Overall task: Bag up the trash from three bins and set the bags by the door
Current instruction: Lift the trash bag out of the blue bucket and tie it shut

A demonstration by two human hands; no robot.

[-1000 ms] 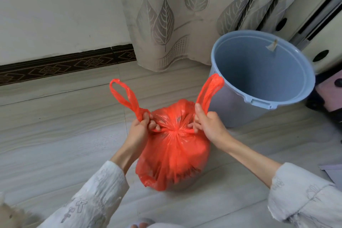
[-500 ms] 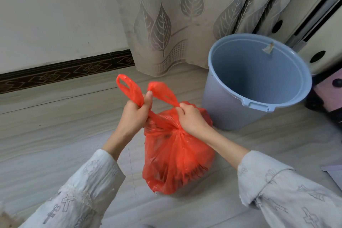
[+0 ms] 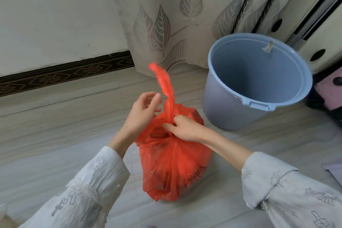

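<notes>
Item: red trash bag (image 3: 174,164), full, standing on the floor (image 3: 55,135) in front of you, between your forearms. Long axis roughly vertical; rounded base down on the tiles, gathered neck up. One handle strip (image 3: 162,83) rises from the neck, blurred, leaning up and slightly left toward the curtain (image 3: 185,15).

Your right hand (image 3: 185,127): fingers curled into the bunched plastic at the bag's neck, gripping it at the base of the raised handle strip.

Your left hand (image 3: 142,111): just left of the strip, fingers loosely bent and spread, thumb up. Whether a fingertip touches the plastic cannot be told; it holds nothing visible.

Item: blue bin (image 3: 259,83), upright on the floor, just right of and behind the bag, mouth facing up, apart from the bag. A small scrap (image 3: 268,48) clings to its far inner rim.

Surroundings: leaf-patterned curtain hanging behind bag and bin; dark patterned baseboard (image 3: 64,74) along the wall on the left; pale patterned sleeves (image 3: 88,190) on both arms.
</notes>
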